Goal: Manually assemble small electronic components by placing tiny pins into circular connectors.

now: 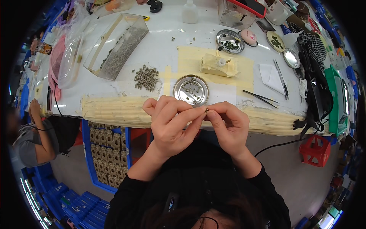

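My left hand (170,123) and my right hand (228,126) meet in front of my chest at the table's padded edge. Between their fingertips they pinch a tiny dark gold-coloured part (207,110), too small to name. Both hands are closed, thumb against forefinger. Just beyond them stands a round metal dish (177,92) holding small loose parts. A heap of small grey-brown parts (146,78) lies to its left. Behind the dish, to the right, a block wrapped in yellowish tape (213,68) carries a small white bottle-like piece (222,62).
Black tweezers (261,98), a pen-like tool (281,78) and a folded white tissue (270,78) lie on the right. A clear box (129,32) of grey granules stands at left. Below the table are a blue crate (90,164) and a red stool (315,150). Another person sits at far left.
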### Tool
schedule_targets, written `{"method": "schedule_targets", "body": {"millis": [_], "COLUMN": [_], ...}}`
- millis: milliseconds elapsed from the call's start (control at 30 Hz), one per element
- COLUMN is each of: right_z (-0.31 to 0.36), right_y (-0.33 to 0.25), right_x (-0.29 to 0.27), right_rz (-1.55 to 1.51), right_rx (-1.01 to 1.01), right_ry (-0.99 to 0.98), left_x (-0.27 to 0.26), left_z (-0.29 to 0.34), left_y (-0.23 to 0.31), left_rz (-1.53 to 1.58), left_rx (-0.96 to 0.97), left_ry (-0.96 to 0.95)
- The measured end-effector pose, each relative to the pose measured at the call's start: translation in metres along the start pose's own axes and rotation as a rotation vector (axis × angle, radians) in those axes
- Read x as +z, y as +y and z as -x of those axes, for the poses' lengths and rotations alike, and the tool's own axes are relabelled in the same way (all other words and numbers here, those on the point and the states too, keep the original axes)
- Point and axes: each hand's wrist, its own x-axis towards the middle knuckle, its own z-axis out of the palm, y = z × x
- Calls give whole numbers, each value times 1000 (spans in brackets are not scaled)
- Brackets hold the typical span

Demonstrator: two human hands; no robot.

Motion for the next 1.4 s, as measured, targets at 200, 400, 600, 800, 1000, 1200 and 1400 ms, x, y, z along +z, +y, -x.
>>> {"method": "schedule_targets", "body": {"millis": [200,400,600,800,1000,1200,1400], "right_z": [-1,-3,-8,-11,-13,-11,-10], "right_y": [-2,0,1,-7,-6,-5,-4], "right_x": [-1,-2,-11,0,3,5,5], "right_rz": [-66,-59,189,355,378,373,368], "right_rx": [54,23,-132,-354,-437,-432,-428], "right_ry": [-24,-18,71,44,89,84,88], "left_x": [-2,-3,-11,-2,-1,0,1], "left_z": [-1,-3,-4,1,3,3,4], "left_y": [-3,-4,-13,-8,-6,-3,-2], "left_rz": [7,3,100,591,646,633,620], "left_rx": [-22,-46,-198,-474,-515,-516,-513], "left_ry": [9,-20,-115,-54,-42,-64,-55]}}
